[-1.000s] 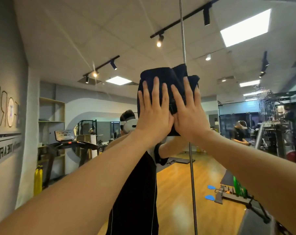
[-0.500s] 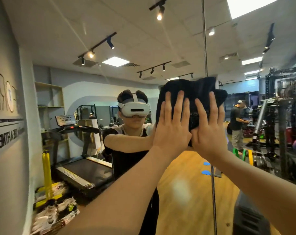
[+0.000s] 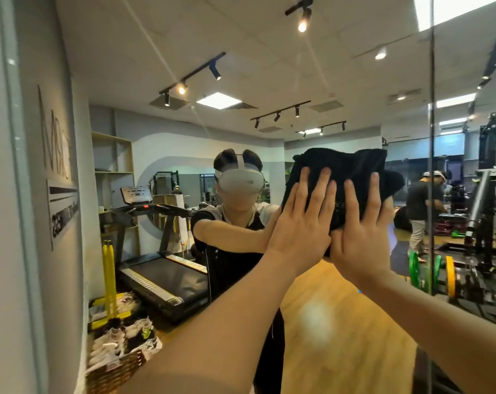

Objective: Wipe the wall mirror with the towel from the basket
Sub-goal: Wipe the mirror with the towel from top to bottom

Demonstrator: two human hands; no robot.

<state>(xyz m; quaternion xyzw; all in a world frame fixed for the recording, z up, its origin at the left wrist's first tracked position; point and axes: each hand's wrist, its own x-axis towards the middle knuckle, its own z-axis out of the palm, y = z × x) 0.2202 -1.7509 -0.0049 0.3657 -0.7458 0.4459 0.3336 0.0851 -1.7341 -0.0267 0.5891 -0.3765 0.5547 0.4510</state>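
The wall mirror (image 3: 269,66) fills the view and reflects a gym. A black towel (image 3: 343,172) is bunched flat against the glass at about head height, right of centre. My left hand (image 3: 300,223) and my right hand (image 3: 360,231) lie side by side on the towel, fingers spread and pointing up, palms pressing it to the mirror. The towel's upper edge sticks out above my fingertips. My own reflection, a person with a white headset (image 3: 238,180), stands just left of the towel.
A vertical seam (image 3: 432,137) between mirror panels runs just right of the towel. Low on the left a wicker basket (image 3: 113,371) with rolled towels shows. Reflected behind are a treadmill (image 3: 161,274), weight machines (image 3: 485,223) and another person (image 3: 420,206).
Both hands have slid the towel down the mirror, from high near the reflected ceiling to head height. It now sits left of the panel seam, and the view has dropped.
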